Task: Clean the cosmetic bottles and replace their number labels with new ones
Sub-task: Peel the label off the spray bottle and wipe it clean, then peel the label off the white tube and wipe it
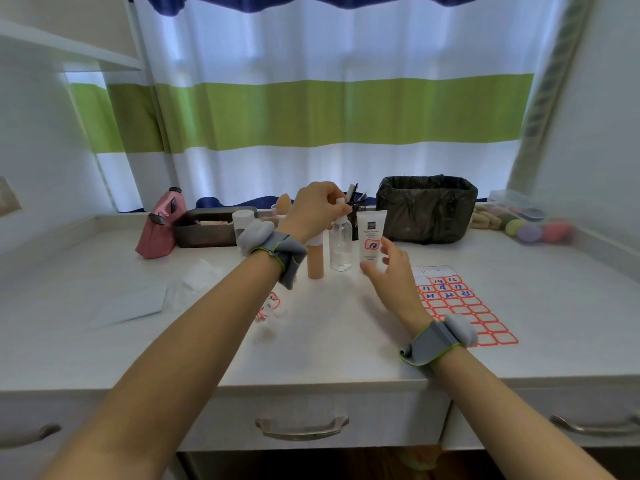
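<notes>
Near the right side of the table (346,358) lies a sticker sheet (460,306). The right hand (388,268) floats over the table with loose fingers, holding nothing, just in front of a white tube (372,237). Left of the tube stands a clear bottle (341,245). The left hand (317,211) pinches its top. A tan bottle (315,261) stands just left of it.

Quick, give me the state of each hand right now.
Left hand: fingers pinch the top of the clear spray bottle.
Right hand: open, holding nothing, beside the white tube.
</notes>
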{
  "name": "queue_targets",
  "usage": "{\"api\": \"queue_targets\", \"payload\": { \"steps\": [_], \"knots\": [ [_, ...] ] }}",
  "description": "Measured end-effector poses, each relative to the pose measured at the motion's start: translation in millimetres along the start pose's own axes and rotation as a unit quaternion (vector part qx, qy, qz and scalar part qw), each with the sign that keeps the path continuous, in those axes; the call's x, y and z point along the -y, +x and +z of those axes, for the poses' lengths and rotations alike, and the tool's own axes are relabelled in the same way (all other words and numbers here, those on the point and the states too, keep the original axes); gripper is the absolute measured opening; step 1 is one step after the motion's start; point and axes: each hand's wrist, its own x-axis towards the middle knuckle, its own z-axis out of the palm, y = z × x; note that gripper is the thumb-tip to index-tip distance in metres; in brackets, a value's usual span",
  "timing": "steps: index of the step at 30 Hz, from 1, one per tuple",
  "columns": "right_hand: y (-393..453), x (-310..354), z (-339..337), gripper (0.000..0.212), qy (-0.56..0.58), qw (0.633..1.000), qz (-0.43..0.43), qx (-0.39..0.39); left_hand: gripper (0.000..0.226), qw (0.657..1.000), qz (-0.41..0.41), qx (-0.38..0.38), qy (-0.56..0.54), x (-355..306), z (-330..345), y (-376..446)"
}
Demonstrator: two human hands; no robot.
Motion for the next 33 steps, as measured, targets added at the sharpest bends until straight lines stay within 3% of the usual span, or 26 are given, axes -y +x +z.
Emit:
{"api": "queue_targets", "payload": {
  "steps": [8, 18, 28, 33],
  "knots": [
    [24.2, -3.5, -0.4, 0.078, -0.072, 0.996, 0.044, 0.015, 0.012, 0.993, -0.001, 0.0, 0.119, -1.2, 14.7, 11.9],
    [40.3, -10.4, 10.1, 0.086, -0.115, 0.991, 0.061, 0.028, 0.017, 0.987, -0.007, 0.015, 0.157, 6.4, 22.9, 15.4],
    [45.1, -16.4, 19.1, 0.08, -0.155, 0.986, 0.056, 0.007, 0.032, 0.985, 0.018, 0.018, 0.171, 10.2, 24.5, 9.0],
    [44.6, -22.3, 17.6, 0.049, -0.159, 0.986, 0.048, 0.014, 0.032, 0.983, 0.067, -0.043, 0.165, 10.9, 21.4, -1.5]
  ]
}}
